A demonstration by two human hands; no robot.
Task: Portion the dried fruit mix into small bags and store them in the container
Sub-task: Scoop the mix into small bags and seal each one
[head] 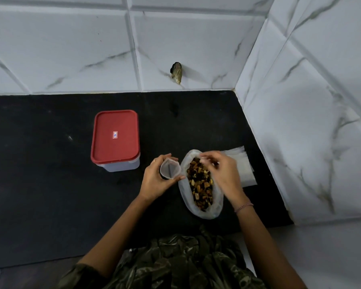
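A large clear plastic bag (204, 211) lies open on the black counter, full of dried fruit mix (200, 184). My left hand (154, 180) holds a small clear bag (170, 169) upright with its mouth spread open, just left of the big bag. Over the far end of the fruit, my right hand (221, 172) hovers with its fingers curled; whether it pinches any fruit is blurred. A clear container with a red lid (115, 136) stands closed to the left.
A stack of flat small bags (244, 165) lies right of the big bag, near the tiled side wall (313, 122). The black counter (40, 174) stretches left. A dark hole (176, 73) marks the back wall.
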